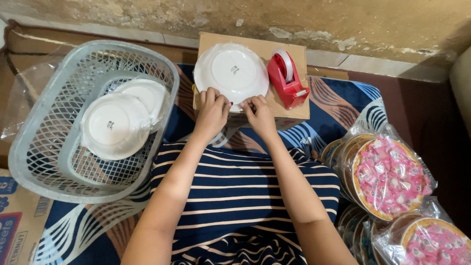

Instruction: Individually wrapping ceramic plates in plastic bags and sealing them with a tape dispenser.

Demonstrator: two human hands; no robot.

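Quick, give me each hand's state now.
Left hand: fingers curled onto the wrapped plate edge.
Right hand: pinching the same edge.

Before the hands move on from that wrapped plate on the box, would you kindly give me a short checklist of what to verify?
1. Wrapped plate lies fully on the cardboard box, face down: ok.
2. Left hand and right hand both press its near edge: ok.
3. Clear wrap fully closed under the fingers: cannot tell.
4. Red tape dispenser stands on the box beside the plate, close to the right hand: ok.
5. Grey basket has room; two wrapped plates lie inside: ok.
6. Tape end free to pull: cannot tell.
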